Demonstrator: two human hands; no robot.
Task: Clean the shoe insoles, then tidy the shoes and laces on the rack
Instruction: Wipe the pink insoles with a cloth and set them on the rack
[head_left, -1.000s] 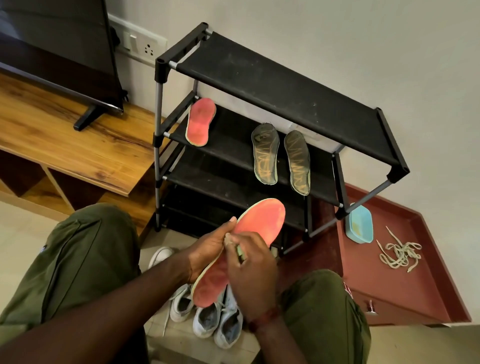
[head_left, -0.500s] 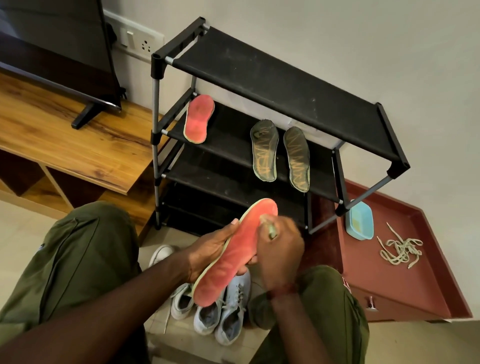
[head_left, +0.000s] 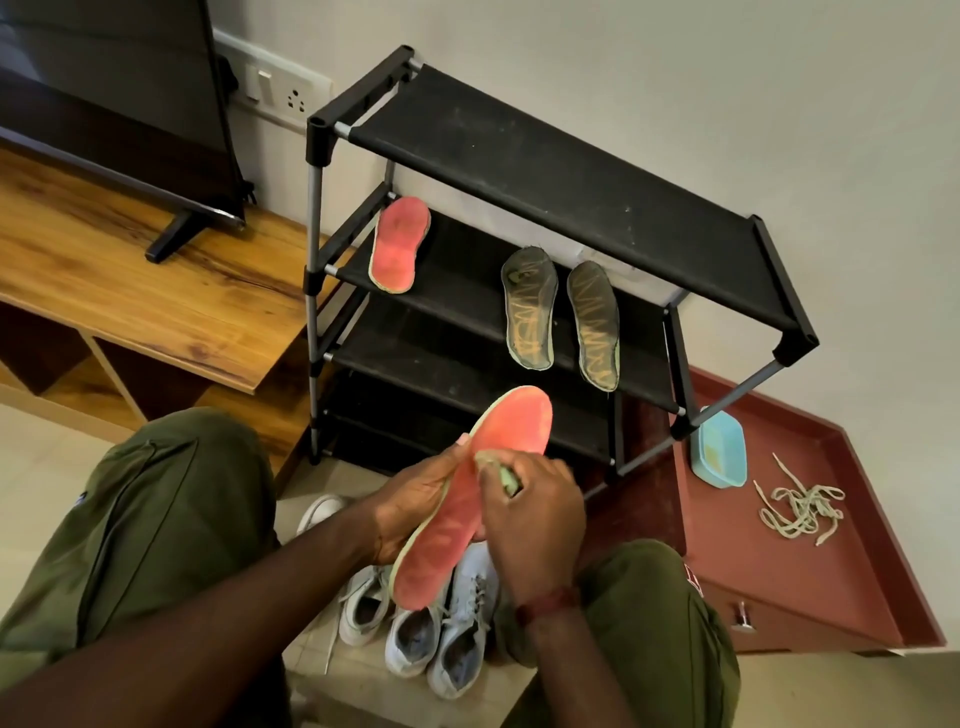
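Red insole is up in the air at 6 o'clock of the rack, close in front of it, toe end pointing to 1 o'clock and heel to 7. Left grip is closed round the insole's left edge near the middle, thumb tip on the rim. Right grip is pinched closed on a small pale-green scrubber that presses on the insole's top face; too blurred to tell brush from sponge. Step looks like scrubbing, task early. Insole reads as light, thin and bendy foam, likely to flex under pressure, so best held at mid-length with fingers backing the spot being rubbed, not by toe or heel tip. Possibly slippery if wet; can't tell. Second red insole lies on the rack's second shelf at 10 o'clock, and two dark insoles lie side by side on the same shelf at 2 o'clock. Pale shoes sit on the floor below the held insole. Tangled laces lie on a red tray at 3 o'clock, with a blue tub just beside the rack leg.
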